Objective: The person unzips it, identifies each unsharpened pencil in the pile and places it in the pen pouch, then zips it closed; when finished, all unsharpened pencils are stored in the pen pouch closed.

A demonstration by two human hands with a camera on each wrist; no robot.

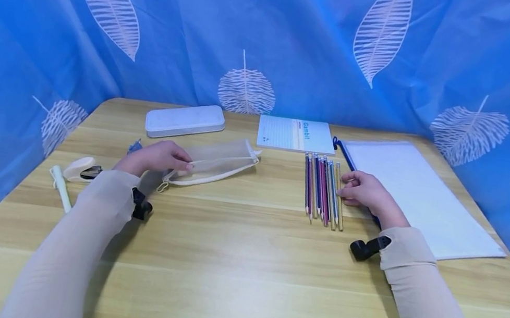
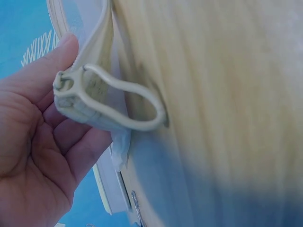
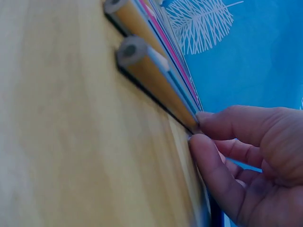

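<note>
- The wooden table (image 1: 234, 261) holds everything; 12 o'clock is straight ahead.
- The see-through bag (image 1: 219, 161) runs from 8 to 2; the left hand (image 1: 158, 158) pinches its left end.
- The pencil bunch (image 1: 319, 187) sits at 3 from the bag, well apart.
- The gold pencil (image 1: 340, 210), pointing 12 to 6, lies at 9 from the nearer right hand (image 1: 366, 192), which pinches it.

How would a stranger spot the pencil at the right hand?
On the wooden table, in front of the Gambit notebook, lies a bunch of pencils. Look for the gold pencil at their right edge, set apart as the one the right hand touches.
</note>
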